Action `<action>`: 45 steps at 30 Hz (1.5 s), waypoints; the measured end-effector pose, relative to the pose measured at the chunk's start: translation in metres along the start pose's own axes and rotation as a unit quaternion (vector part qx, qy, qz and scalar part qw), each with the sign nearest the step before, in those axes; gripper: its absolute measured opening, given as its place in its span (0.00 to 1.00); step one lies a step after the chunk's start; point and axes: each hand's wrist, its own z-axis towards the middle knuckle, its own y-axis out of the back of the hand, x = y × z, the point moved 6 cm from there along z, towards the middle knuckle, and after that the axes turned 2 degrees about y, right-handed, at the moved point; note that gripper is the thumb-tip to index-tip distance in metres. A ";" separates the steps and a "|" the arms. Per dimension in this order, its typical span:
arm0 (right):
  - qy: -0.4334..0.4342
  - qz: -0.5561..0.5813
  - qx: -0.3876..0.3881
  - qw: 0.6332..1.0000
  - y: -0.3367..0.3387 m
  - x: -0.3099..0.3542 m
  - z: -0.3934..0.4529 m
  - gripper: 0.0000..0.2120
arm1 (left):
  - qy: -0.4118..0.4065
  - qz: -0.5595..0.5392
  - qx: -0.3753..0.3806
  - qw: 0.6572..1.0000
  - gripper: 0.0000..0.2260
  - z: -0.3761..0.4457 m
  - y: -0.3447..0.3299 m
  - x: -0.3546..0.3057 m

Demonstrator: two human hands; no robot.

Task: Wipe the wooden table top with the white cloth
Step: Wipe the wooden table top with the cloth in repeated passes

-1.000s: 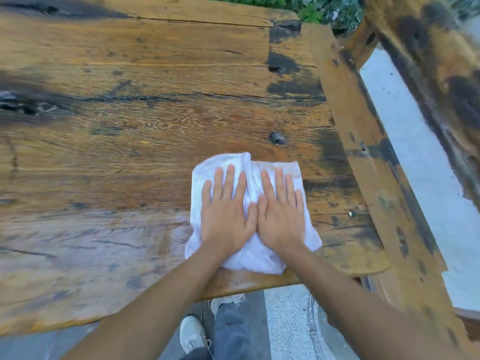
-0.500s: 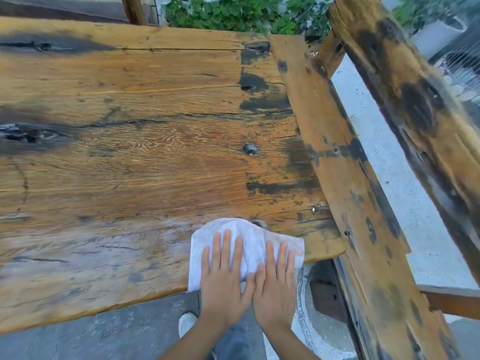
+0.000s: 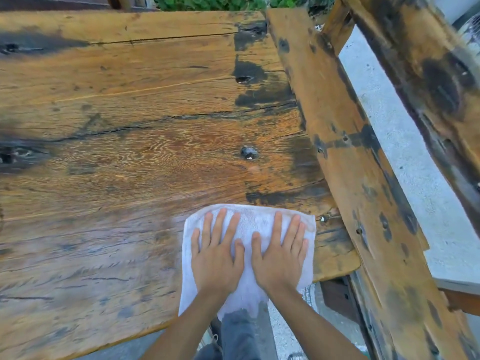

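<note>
**White cloth flat under two hands at lower centre**

White cloth (image 3: 249, 222), one only, spread in a rough rectangle at the lower centre of the frame, lying on the wooden table top (image 3: 130, 165) close to its near edge. Fine woven texture, faintly greyed near the upper right corner; lower end hanging past the table edge over a grey trouser leg (image 3: 237, 333). Two hands on it, side by side, thumbs nearly touching. Left hand (image 3: 217, 258) laid flat, fingers straight and slightly spread, pressing the cloth down, gripping nothing. Right hand (image 3: 279, 258) likewise flat, fingers straight and pointing toward the top of the frame, palm down on the cloth.

No containers anywhere in view.

Worn golden-brown planks, strong swirling grain at centre, long dark cracks running left to right, black stains toward the right end, dark knots at the left edge. One small dark hole with a pale glint (image 3: 248, 152) just above the cloth. Pale hazy patch on the wood left of the cloth. Two weathered, black-blotched beams (image 3: 345, 152) slanting down the right side, pale pavement (image 3: 405, 157) between them. Green leaves (image 3: 213, 1) along the top edge.
</note>
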 end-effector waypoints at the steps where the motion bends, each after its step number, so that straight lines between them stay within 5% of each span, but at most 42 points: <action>1: 0.004 -0.005 -0.004 1.000 0.001 0.002 0.011 0.39 | 0.002 0.003 -0.005 1.000 0.25 0.007 -0.001 -0.001; 45: 0.031 -0.014 -0.071 0.997 0.043 0.157 0.474 0.32 | 0.037 0.022 -0.083 0.996 0.29 0.478 0.014 -0.088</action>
